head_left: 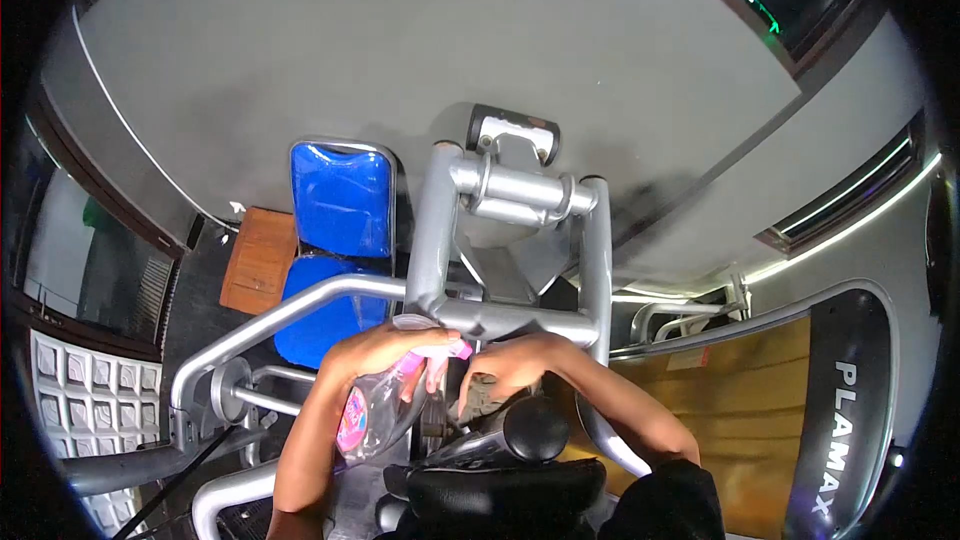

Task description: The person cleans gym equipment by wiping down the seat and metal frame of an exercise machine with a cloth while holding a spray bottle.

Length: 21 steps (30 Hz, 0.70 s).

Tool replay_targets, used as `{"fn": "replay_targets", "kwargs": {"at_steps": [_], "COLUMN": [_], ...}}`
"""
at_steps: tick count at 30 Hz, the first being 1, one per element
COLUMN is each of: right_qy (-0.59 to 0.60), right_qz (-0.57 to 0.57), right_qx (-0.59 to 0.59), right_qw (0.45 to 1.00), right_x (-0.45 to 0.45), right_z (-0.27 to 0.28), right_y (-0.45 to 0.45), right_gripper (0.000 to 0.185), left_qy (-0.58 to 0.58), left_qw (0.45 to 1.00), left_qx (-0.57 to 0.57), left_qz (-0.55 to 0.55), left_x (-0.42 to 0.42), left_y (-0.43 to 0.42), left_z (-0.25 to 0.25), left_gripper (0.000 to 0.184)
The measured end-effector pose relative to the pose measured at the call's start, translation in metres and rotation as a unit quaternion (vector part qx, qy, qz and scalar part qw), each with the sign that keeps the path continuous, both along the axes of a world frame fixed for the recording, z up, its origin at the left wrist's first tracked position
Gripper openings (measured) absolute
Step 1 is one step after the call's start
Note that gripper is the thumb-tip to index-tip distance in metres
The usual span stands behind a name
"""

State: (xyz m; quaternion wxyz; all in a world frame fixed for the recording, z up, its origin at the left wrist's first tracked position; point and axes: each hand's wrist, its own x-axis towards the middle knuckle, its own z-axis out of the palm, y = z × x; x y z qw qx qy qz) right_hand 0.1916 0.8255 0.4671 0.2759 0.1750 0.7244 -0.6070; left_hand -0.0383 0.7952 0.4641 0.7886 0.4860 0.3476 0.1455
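Observation:
A clear spray bottle [378, 418] with a pink trigger head and a pink label is held in my left hand [385, 352], whose fingers wrap round its neck. The bottle tilts, with its nozzle toward the right. Close beside it, my right hand [515, 365] is bent downward with curled fingers over a crumpled greyish cloth [484, 392]. The cloth is partly hidden by the fingers. Both hands are within the silver frame of an exercise machine [430, 230], above its black padded parts [505, 500]. A round black roller end [536, 429] sits just below my right hand.
A blue chair [342, 200] stands at the left behind the machine, next to a brown wooden box [258, 260]. Curved silver bars [290, 310] reach out to the left. On the right is a panel marked PLAMAX [835, 430]. A grey wall [400, 40] rises behind.

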Motion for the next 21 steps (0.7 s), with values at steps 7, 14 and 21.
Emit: {"fn": "replay_targets", "kwargs": {"at_steps": [7,14,21], "right_qy": [-0.117,-0.026,0.179], "right_qz": [0.128,-0.005,-0.233], "right_qx": [0.017,0.195,0.427], "right_qw": [0.985,0.98,0.855], "right_x": [-0.035,0.002,0.055], "right_z": [0.044,0.118,0.11], "right_y": [0.005,-0.041,-0.122], "right_gripper": [0.044,0.036,0.058], "left_qy": [0.017,0.0,0.044], "left_qw": [0.999,0.998,0.997], "left_qx": [0.036,0.07,0.056], "left_qz": [-0.014,-0.003,-0.011], "left_x": [-0.003,-0.001,0.0], "left_y": [-0.002,-0.002,-0.004], "left_z": [-0.009,-0.012,-0.001], "left_gripper": [0.053,0.059,0.064]}}
